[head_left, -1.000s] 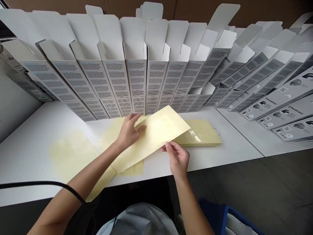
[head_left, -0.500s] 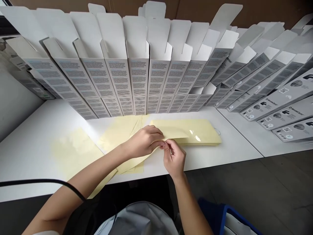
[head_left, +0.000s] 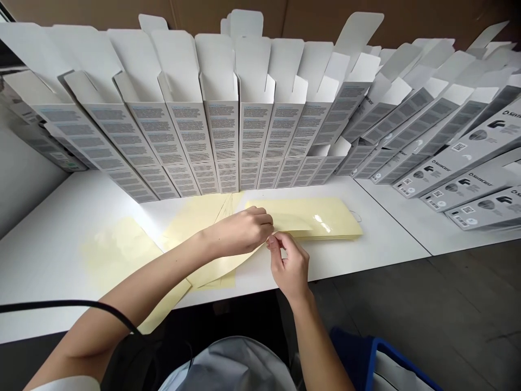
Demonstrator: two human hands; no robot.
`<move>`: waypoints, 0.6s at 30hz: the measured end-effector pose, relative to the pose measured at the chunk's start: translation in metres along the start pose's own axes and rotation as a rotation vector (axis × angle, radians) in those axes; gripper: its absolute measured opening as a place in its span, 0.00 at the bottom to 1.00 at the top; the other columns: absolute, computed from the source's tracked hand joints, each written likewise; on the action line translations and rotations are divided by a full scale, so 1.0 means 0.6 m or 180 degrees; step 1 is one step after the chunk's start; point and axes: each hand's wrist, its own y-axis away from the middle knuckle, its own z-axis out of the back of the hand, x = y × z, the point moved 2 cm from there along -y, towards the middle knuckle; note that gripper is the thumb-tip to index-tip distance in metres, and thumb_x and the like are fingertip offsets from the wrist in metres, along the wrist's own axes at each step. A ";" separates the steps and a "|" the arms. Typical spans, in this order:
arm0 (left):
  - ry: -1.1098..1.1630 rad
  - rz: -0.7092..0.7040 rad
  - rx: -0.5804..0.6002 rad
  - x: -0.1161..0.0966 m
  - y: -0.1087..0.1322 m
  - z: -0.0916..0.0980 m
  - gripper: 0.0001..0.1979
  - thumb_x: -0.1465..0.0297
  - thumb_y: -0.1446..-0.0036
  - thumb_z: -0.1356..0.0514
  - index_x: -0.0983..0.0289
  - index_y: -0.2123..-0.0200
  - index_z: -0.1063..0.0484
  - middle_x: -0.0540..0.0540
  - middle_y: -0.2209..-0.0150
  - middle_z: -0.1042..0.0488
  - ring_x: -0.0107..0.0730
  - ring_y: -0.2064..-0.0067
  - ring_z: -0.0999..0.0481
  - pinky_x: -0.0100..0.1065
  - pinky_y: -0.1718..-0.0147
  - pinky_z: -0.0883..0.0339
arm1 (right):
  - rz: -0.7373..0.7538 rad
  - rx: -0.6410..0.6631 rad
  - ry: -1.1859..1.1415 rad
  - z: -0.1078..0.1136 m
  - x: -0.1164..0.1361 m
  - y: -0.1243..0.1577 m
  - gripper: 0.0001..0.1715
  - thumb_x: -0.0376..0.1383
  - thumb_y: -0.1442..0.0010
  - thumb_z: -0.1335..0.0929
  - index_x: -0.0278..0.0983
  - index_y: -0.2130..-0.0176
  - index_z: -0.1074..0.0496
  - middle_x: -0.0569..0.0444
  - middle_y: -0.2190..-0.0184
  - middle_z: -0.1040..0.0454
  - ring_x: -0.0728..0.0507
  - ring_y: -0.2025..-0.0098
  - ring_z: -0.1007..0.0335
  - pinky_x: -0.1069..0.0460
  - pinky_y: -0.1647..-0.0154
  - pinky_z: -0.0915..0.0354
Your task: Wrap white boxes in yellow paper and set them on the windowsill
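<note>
A stack of glossy yellow sheets (head_left: 331, 217) lies on the white table in front of me. My left hand (head_left: 249, 231) is closed at the near left end of this stack, its fingers curled on the edge of a yellow sheet (head_left: 228, 266) that bends down to the left. Right beside it, my right hand (head_left: 291, 265) is closed in a pinch, thumb against forefinger, almost touching the left fingertips. Whatever lies in that pinch is too small to make out. More yellow sheets (head_left: 118, 250) are spread under and beyond my left forearm.
Tall white boxes (head_left: 220, 130) with raised flaps stand in a row behind the sheets. More printed boxes (head_left: 439, 168) stand at the right. A black cable (head_left: 73, 303) crosses my left arm. A blue bin (head_left: 372, 358) is below the table's front edge.
My fingertips have shifted slightly, with the left hand curled tighter and its thumb now hidden. The whole view has moved a little; the stack and boxes appear unmoved.
</note>
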 end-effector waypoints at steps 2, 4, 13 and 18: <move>-0.0003 -0.0018 -0.0005 -0.001 -0.002 -0.003 0.15 0.76 0.34 0.50 0.69 0.70 0.28 0.60 0.68 0.28 0.35 0.65 0.32 0.37 0.63 0.37 | -0.0092 -0.0003 -0.0060 0.001 -0.003 0.002 0.05 0.29 0.35 0.37 0.36 0.64 0.32 0.52 0.69 0.26 0.49 0.68 0.29 0.55 0.67 0.34; 0.0039 -0.0026 -0.0001 -0.001 -0.003 -0.005 0.15 0.76 0.34 0.50 0.69 0.70 0.28 0.60 0.69 0.28 0.35 0.65 0.32 0.37 0.63 0.37 | -0.0181 -0.0002 -0.0114 0.001 -0.006 0.004 0.05 0.30 0.35 0.37 0.36 0.64 0.32 0.51 0.69 0.26 0.48 0.68 0.28 0.54 0.67 0.33; 0.0331 0.0151 0.0071 0.001 -0.010 -0.010 0.16 0.73 0.32 0.52 0.69 0.67 0.27 0.62 0.64 0.26 0.38 0.59 0.28 0.37 0.59 0.35 | -0.0525 0.0050 -0.0331 0.005 -0.015 0.014 0.06 0.34 0.34 0.36 0.35 0.63 0.31 0.51 0.70 0.26 0.47 0.68 0.28 0.52 0.65 0.32; 0.0697 0.0310 0.0030 0.007 -0.008 -0.018 0.15 0.71 0.32 0.51 0.71 0.62 0.26 0.62 0.61 0.26 0.36 0.59 0.28 0.37 0.57 0.34 | -0.0537 0.0046 -0.0318 0.007 -0.015 0.014 0.06 0.34 0.34 0.36 0.36 0.64 0.32 0.52 0.71 0.26 0.47 0.69 0.28 0.53 0.66 0.33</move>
